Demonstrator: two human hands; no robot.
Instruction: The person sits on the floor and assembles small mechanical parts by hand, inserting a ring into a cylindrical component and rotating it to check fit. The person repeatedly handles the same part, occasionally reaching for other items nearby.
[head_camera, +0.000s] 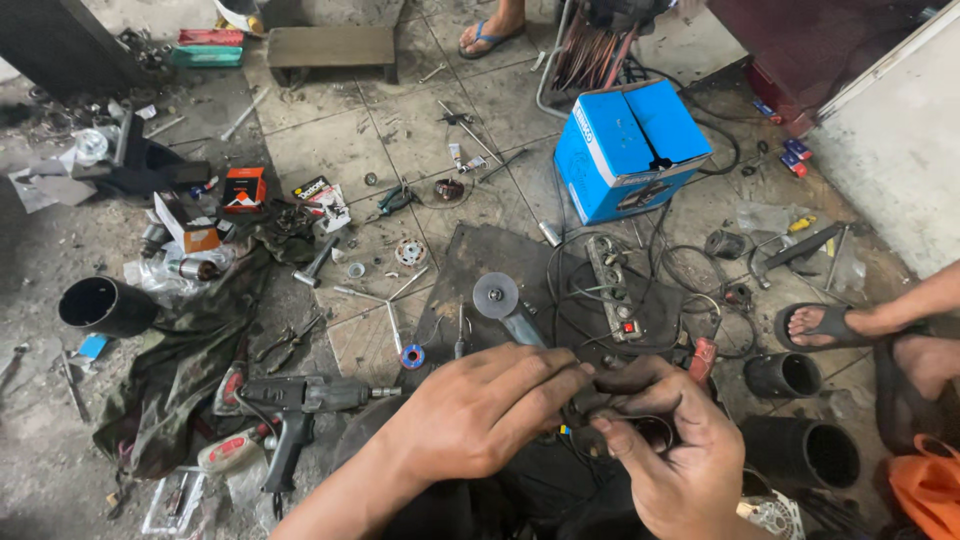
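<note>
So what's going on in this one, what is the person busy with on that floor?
A person sits over a cluttered tiled floor, both hands on an angle grinder whose disc points away. The left hand grips its dark body; the right hand pinches its rear end, where small wires show. An electric drill lies to the left, a blue box and a power strip beyond. Other people's sandalled feet are nearby.

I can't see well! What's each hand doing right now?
Left hand: closed, pinching a small dark part.
Right hand: closed, gripping the same dark part with its wires.
</note>
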